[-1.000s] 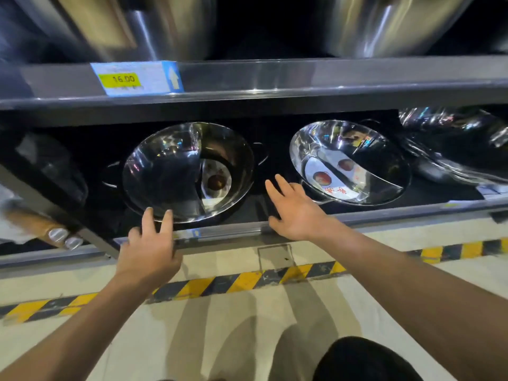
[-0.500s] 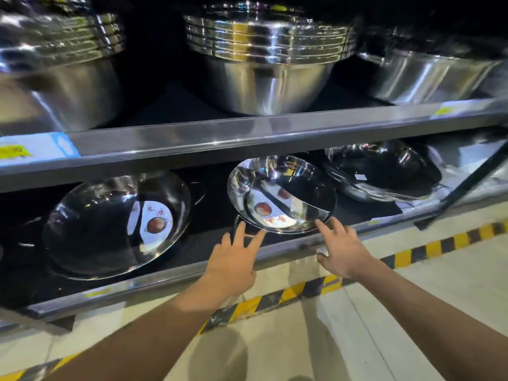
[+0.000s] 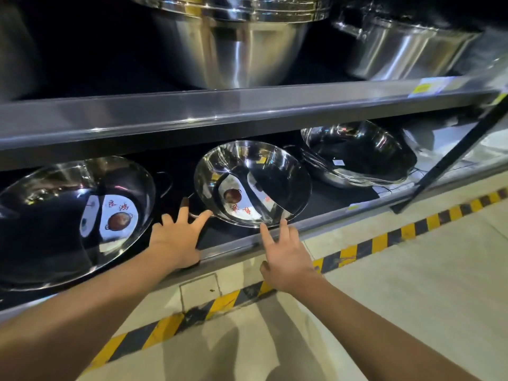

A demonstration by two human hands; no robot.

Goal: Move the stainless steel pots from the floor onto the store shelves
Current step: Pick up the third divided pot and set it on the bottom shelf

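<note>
Store shelving of dark boards edged in bright metal fills the view, with pale floor and a yellow-and-black hazard stripe (image 3: 365,244) running along its foot. Middle divided pot (image 3: 251,185), a shallow stainless pan with a curved partition and a printed label inside, sits tilted on the lowest shelf (image 3: 324,217), its near rim just behind the shelf lip. Left hand (image 3: 176,237), fingers spread and gripping nothing, rests over the lip with its fingertips at the pot's left side, touching or nearly touching the small loop handle there; right hand (image 3: 286,254), likewise splayed and empty, hovers in front of the lip with its index finger at the pot's near rim. Judged from this, the step is settling or straightening the pot in its place: it is best done by pressing evenly on both sides of the rim and sliding the pan back until it lies clear of the edge, since the polished steel looks slippery and a one-sided push would spin it. Left neighbour, a larger divided pot (image 3: 74,215), stands close by; to the right lies a stack of woks (image 3: 360,158); deep stockpots (image 3: 233,48) occupy the upper shelf (image 3: 220,116). Hidden or unclear: the pot's far handle, its underside and whatever props it, the shelf's dark rear, any pots left on the floor, the cropped tops of the stockpots, and the blurred price tag (image 3: 428,88) at far right
</note>
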